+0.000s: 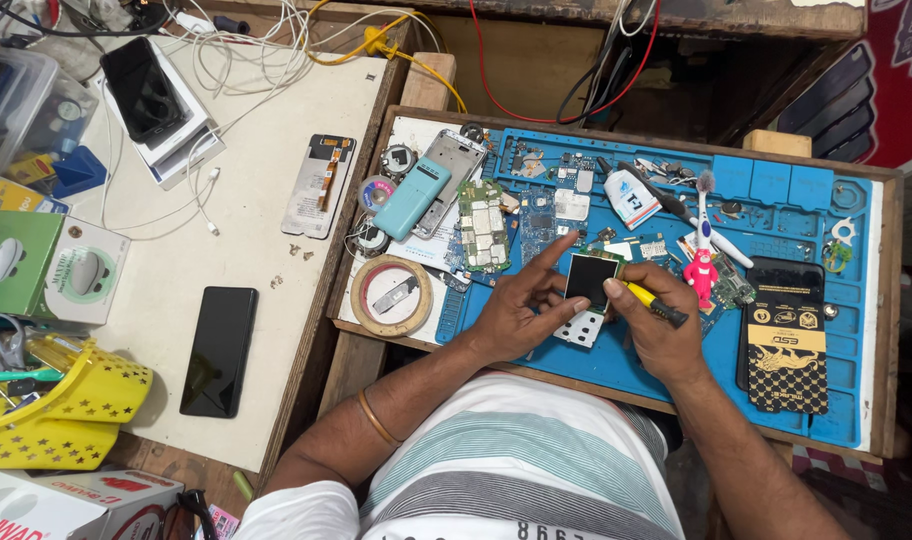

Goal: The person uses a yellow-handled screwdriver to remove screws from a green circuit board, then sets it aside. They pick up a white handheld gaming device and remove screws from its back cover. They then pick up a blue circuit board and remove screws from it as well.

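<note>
Cluttered repair bench, blue silicone work mat (776, 400) in a shallow wooden tray (881, 300) on the right.

Left hand (521, 305) steadies a small phone part with a dark square screen (590, 277) on the mat's near middle, fingers spread around it; right hand (656, 330) is closed around a yellow-handled screwdriver (654, 303) just beside it. Near left, a yellow star-punched plastic basket (66, 415) holds tools. A black smartphone (219, 350) lies on the pale tabletop (256, 240).
</note>
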